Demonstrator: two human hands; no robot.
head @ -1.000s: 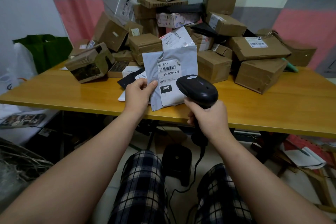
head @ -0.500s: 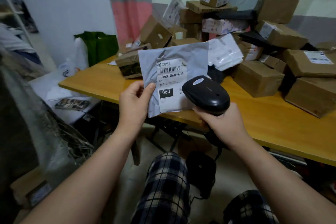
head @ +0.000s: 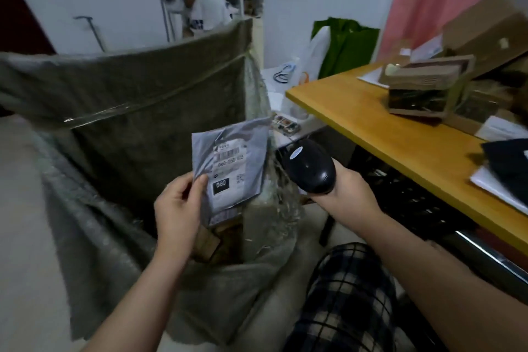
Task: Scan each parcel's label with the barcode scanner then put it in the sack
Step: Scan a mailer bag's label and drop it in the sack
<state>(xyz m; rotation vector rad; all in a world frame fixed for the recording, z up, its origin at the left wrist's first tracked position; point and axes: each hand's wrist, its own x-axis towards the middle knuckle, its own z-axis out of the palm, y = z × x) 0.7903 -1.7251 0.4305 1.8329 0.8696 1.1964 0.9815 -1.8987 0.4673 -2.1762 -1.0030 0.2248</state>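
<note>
**Parcel held over the open sack, scanner gripped beside it**

Parcel (head: 231, 163), a grey plastic mailer, is held upright above the mouth of the sack (head: 128, 111). It is pinched at its lower left edge between the thumb and fingers of the left hand (head: 178, 208), and that corner is covered by the hand. The white label (head: 228, 168) is turned towards the camera. Its barcode and code line are smeared by blur, and only the "060" in the black block can be read.

The barcode scanner (head: 310, 166) is gripped in the right hand (head: 348, 191), just to the right of the parcel and apart from it. Only the black head is seen, as the handle is hidden inside the curled fingers. Whether the trigger is pressed cannot be told.

The sack's far wall stands up while its near rim sags. Its depths are lost in shadow. Brown cardboard (head: 211, 240) is glimpsed inside, partly masked by the left hand and the parcel.

The wooden table (head: 371, 123) is cut off at the right edge. The boxes (head: 423, 88) on it are heavily blurred.
</note>
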